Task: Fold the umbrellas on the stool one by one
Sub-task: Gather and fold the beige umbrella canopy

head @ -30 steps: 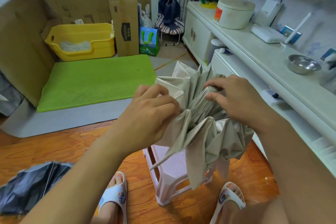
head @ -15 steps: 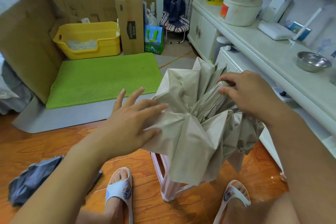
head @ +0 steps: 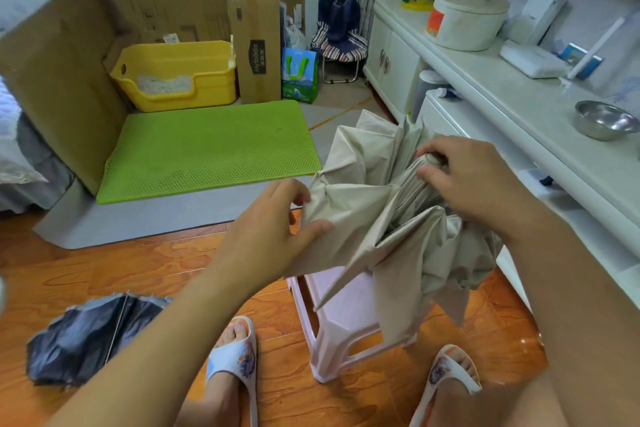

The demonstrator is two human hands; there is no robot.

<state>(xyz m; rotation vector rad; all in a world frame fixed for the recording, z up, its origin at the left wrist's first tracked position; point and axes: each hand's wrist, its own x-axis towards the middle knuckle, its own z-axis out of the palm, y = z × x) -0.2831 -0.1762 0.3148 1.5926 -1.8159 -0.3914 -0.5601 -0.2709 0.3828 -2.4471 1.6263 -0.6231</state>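
While your left hand pinches a fold of the beige umbrella, your right hand grips its bunched middle. It's hanging over the pink stool.

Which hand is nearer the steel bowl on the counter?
Right. The right hand grips the beige umbrella just below-left of the steel bowl; the left hand pinches the canopy's far edge, farther left.
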